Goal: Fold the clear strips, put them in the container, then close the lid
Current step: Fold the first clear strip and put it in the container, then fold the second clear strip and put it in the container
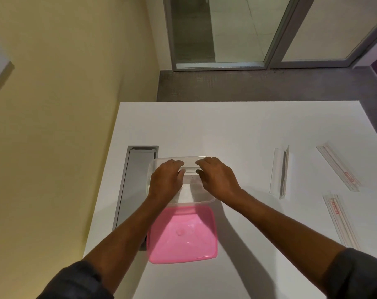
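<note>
A clear plastic container (204,198) stands on the white table (237,130), and both my hands are inside it. My left hand (166,180) and my right hand (215,178) each grip one end of a folded clear strip (190,164) held near the container's far wall. A pale folded piece lies on the container's floor between my wrists. The pink lid (182,234) lies flat on the table just in front of the container. Three more clear strips rest to the right: one (280,172), one with red print (338,168) and another (340,221).
A grey metal cable tray (133,182) is sunk into the table left of the container. A yellow wall runs along the left. A glass door and grey carpet lie beyond the table's far edge.
</note>
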Action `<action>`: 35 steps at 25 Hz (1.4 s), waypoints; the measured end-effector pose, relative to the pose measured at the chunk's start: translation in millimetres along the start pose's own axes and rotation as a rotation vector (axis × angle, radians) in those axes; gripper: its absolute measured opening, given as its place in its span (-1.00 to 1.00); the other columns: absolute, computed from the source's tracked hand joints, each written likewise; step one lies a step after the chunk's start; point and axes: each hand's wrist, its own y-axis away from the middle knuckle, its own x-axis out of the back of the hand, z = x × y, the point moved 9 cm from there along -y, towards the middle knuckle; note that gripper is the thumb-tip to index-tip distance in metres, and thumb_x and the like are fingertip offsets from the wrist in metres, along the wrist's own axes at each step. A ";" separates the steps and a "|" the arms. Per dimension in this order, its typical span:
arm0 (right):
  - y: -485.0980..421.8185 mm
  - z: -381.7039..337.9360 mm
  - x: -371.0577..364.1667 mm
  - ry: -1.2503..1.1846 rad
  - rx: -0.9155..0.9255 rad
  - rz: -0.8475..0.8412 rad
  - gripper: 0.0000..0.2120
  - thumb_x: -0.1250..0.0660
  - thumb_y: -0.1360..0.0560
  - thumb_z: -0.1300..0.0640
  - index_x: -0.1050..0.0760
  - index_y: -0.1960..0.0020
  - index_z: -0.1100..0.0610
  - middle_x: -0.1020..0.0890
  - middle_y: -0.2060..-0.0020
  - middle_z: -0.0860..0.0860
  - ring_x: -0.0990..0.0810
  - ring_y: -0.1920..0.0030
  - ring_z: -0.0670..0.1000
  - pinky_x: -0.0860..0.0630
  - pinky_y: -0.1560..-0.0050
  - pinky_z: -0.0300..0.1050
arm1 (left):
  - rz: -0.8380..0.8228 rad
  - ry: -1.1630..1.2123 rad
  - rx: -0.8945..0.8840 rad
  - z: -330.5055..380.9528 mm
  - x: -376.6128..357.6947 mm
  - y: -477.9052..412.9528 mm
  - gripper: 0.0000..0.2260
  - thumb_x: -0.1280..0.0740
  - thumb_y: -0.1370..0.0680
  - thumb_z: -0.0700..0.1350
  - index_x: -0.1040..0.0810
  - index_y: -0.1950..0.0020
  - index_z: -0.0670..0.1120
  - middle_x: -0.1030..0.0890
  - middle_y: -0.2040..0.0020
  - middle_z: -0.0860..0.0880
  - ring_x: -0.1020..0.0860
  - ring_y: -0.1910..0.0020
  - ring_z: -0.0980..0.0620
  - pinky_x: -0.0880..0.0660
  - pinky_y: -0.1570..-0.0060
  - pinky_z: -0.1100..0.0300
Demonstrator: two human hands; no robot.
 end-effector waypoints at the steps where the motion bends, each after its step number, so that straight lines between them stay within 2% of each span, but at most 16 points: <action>1: 8.5 4.3 5.2 -0.074 -0.033 0.021 -0.78 -0.36 -0.65 0.13 -0.61 -0.27 0.13 -0.71 -0.12 0.05 -0.65 -0.14 0.13 -0.67 0.09 0.06 | 0.027 0.048 0.048 0.9 -0.2 6.2 -0.74 -0.38 -0.68 -0.06 -0.69 -0.33 -0.08 -0.74 -0.21 -0.07 -0.70 -0.16 -0.07 -0.65 -0.15 0.01; 5: 60.8 58.8 29.7 -0.252 -0.183 0.080 -0.70 -0.37 -0.66 0.07 -0.61 -0.37 0.08 -0.70 -0.25 0.00 -0.64 -0.25 0.06 -0.65 -0.18 0.08 | 0.043 0.220 0.091 55.2 -16.9 29.4 -0.80 -0.37 -0.67 -0.11 -0.73 -0.23 -0.08 -0.76 -0.12 -0.04 -0.70 -0.06 -0.03 -0.65 -0.10 0.02; 8: 110.1 108.5 42.1 -0.273 -0.261 0.066 -0.71 -0.37 -0.66 0.07 -0.62 -0.35 0.06 -0.70 -0.26 -0.04 -0.64 -0.26 0.02 -0.60 -0.25 0.00 | -0.053 0.334 0.127 106.0 -58.7 51.8 -0.82 -0.39 -0.64 -0.14 -0.76 -0.17 -0.07 -0.79 -0.03 0.00 -0.72 0.01 0.03 -0.65 -0.09 0.10; 9: 127.8 125.8 47.6 -0.278 -0.291 0.071 -0.72 -0.37 -0.66 0.07 -0.63 -0.34 0.06 -0.70 -0.24 -0.05 -0.65 -0.25 0.01 -0.60 -0.25 -0.02 | -0.087 0.367 0.140 123.0 -76.7 59.4 -0.83 -0.40 -0.62 -0.15 -0.77 -0.15 -0.08 -0.80 0.01 0.00 -0.72 0.07 0.07 -0.64 -0.04 0.17; 11: 163.6 162.3 58.5 -0.289 -0.361 0.085 -0.74 -0.37 -0.66 0.08 -0.64 -0.33 0.06 -0.71 -0.24 -0.04 -0.66 -0.24 0.00 -0.60 -0.26 -0.04 | -0.155 0.424 0.181 158.5 -111.5 73.1 -0.85 -0.43 -0.59 -0.18 -0.78 -0.10 -0.09 -0.79 0.08 0.00 -0.67 0.23 0.20 -0.53 0.17 0.50; 13: 200.3 202.5 65.3 -0.289 -0.439 0.073 -0.73 -0.35 -0.68 0.06 -0.63 -0.34 0.07 -0.70 -0.26 -0.02 -0.66 -0.25 0.01 -0.58 -0.31 -0.08 | -0.230 0.503 0.248 193.0 -146.4 86.3 -0.87 -0.45 -0.58 -0.19 -0.78 -0.08 -0.09 -0.77 0.11 0.02 -0.66 0.29 0.25 -0.49 0.29 0.57; 17: 265.1 282.7 79.2 -0.295 -0.584 0.068 -0.73 -0.36 -0.68 0.10 -0.63 -0.35 0.11 -0.71 -0.26 0.04 -0.68 -0.24 0.06 -0.58 -0.33 -0.05 | -0.393 0.673 0.397 257.2 -211.0 110.3 -0.89 -0.44 -0.55 -0.14 -0.77 0.03 -0.02 -0.78 0.15 0.03 -0.74 0.29 0.13 -0.63 0.26 0.37; 19: 295.0 319.7 85.2 -0.296 -0.646 0.079 -0.74 -0.38 -0.66 0.13 -0.64 -0.32 0.13 -0.72 -0.22 0.06 -0.69 -0.19 0.08 -0.60 -0.28 -0.05 | -0.436 0.762 0.459 289.0 -235.6 119.9 -0.91 -0.45 -0.52 -0.15 -0.76 0.08 -0.03 -0.77 0.20 0.01 -0.74 0.33 0.12 -0.71 0.21 0.20; 21: 320.9 351.1 87.1 -0.297 -0.714 0.093 -0.77 -0.40 -0.64 0.15 -0.66 -0.27 0.14 -0.73 -0.19 0.08 -0.70 -0.13 0.08 -0.64 -0.21 -0.06 | -0.460 0.823 0.494 315.4 -257.2 126.0 -0.92 -0.45 -0.51 -0.17 -0.76 0.09 -0.06 -0.78 0.19 -0.02 -0.77 0.28 0.04 -0.74 0.12 0.09; 24: 353.3 389.6 79.1 -0.350 -0.826 0.104 -0.75 -0.47 -0.60 0.10 -0.64 -0.25 0.14 -0.72 -0.16 0.06 -0.70 -0.05 0.05 -0.68 -0.10 -0.07 | -0.487 0.843 0.510 351.3 -286.9 131.0 -0.92 -0.45 -0.53 -0.19 -0.76 0.07 -0.10 -0.78 0.12 -0.07 -0.80 0.17 -0.03 -0.76 0.08 0.07; 27: 370.7 409.2 56.5 -0.411 -0.920 0.044 -0.67 -0.51 -0.57 0.02 -0.61 -0.28 0.13 -0.70 -0.14 0.04 -0.66 0.01 0.02 -0.68 -0.05 -0.08 | -0.500 0.804 0.501 376.0 -310.0 133.3 -0.92 -0.44 -0.55 -0.20 -0.75 0.06 -0.11 -0.78 0.09 -0.07 -0.78 0.14 -0.06 -0.77 0.04 0.00; 31: 375.1 416.0 32.7 -0.524 -0.922 0.053 -0.76 -0.48 -0.59 0.11 -0.60 -0.22 0.16 -0.70 -0.15 0.07 -0.71 -0.13 0.13 -0.71 -0.12 -0.05 | -0.488 0.744 0.468 396.0 -331.6 130.9 -0.91 -0.43 -0.56 -0.17 -0.74 0.01 -0.10 -0.77 -0.05 -0.04 -0.74 -0.04 -0.10 -0.74 -0.07 0.00; 33: 374.8 418.1 27.4 -0.546 -0.909 0.067 -0.87 -0.42 -0.62 0.16 -0.62 -0.15 0.17 -0.72 -0.12 0.08 -0.71 -0.17 0.16 -0.72 -0.16 -0.02 | -0.472 0.721 0.468 400.7 -338.4 128.5 -0.90 -0.45 -0.56 -0.16 -0.74 -0.04 -0.08 -0.76 -0.07 0.00 -0.73 -0.12 -0.07 -0.72 -0.15 -0.03; 35: 375.4 419.4 24.9 -0.558 -0.910 0.079 -0.87 -0.38 -0.64 0.18 -0.65 -0.15 0.16 -0.74 -0.13 0.08 -0.71 -0.17 0.14 -0.72 -0.18 0.01 | -0.460 0.698 0.474 401.9 -342.9 127.4 -0.89 -0.45 -0.56 -0.14 -0.73 -0.05 -0.06 -0.76 -0.05 0.03 -0.72 -0.12 -0.03 -0.71 -0.17 0.00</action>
